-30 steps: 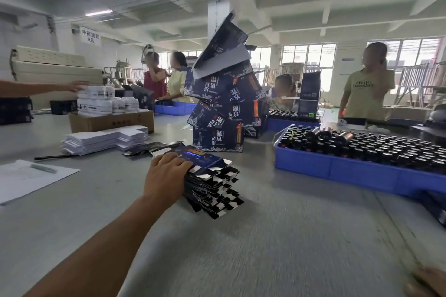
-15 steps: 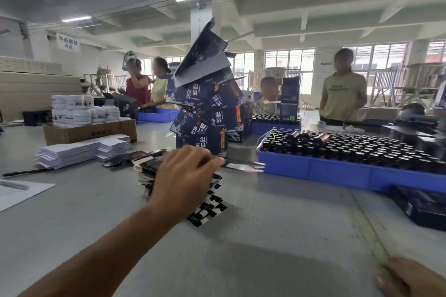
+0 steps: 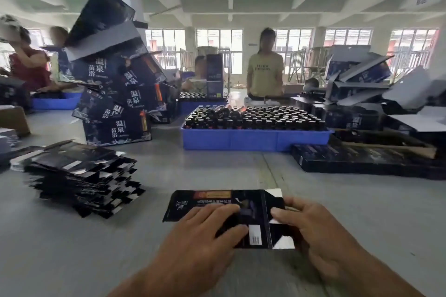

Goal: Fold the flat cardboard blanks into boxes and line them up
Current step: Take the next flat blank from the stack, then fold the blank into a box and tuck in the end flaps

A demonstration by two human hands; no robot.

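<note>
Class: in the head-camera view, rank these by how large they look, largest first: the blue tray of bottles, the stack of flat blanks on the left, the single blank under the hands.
1. Blue tray of bottles.
2. Stack of flat blanks.
3. Single blank, though it lies nearest the camera and is partly hidden by the hands, so 2 versus 3 is unsure.

Two hands are in view, the left hand [image 3: 205,226] and the right hand [image 3: 311,222], and between them lies one flat blank [image 3: 217,200] on the bench [image 3: 72,248]. One stack of flat blanks [image 3: 82,176] sits at the left; the sheets in it are too many and too tight to count. One leaning pile of folded boxes [image 3: 115,94] rises behind it, with at least five boxes showing. One blue tray [image 3: 253,138] holds dozens of dark bottles [image 3: 265,119], three of them lying on their sides. A second heap of boxes [image 3: 362,84] stands at the right. Four people work in the background; one person in a yellow shirt [image 3: 265,72] stands.
</note>
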